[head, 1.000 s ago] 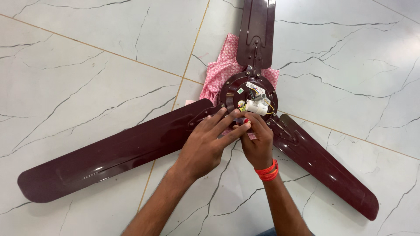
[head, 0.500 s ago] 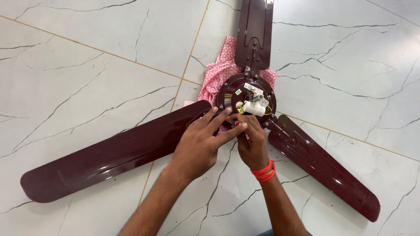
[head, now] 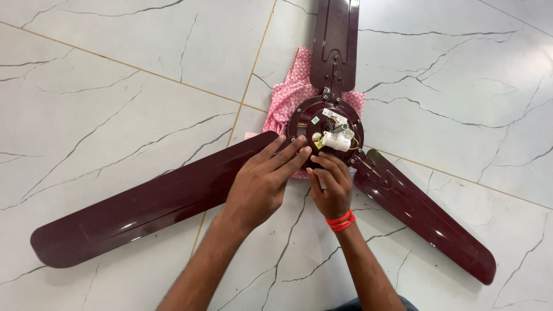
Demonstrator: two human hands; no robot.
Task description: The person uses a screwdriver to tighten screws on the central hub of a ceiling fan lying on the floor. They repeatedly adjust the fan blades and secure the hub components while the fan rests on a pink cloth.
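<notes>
A maroon three-bladed ceiling fan lies upside down on the floor. Its round motor hub point(head: 318, 118) shows wires and a white cylindrical capacitor point(head: 336, 141). My left hand point(head: 262, 179) lies flat, fingers spread, on the root of the left blade point(head: 144, 204), fingertips at the hub's edge. My right hand point(head: 330, 184), with a red thread band on the wrist, has its fingers curled at the hub's near rim just below the capacitor; whether it pinches something small there is hidden. Other blades reach to the top point(head: 335, 40) and lower right point(head: 426, 213).
A pink patterned cloth point(head: 288, 98) lies bunched under the hub. The floor is white marble-look tile point(head: 115, 86) with dark veins and thin tan grout lines. A bit of dark clothing shows at the bottom edge.
My hands have drawn back slightly toward me from the hub's middle, leaving the capacitor more exposed. The fan itself has barely shifted.
</notes>
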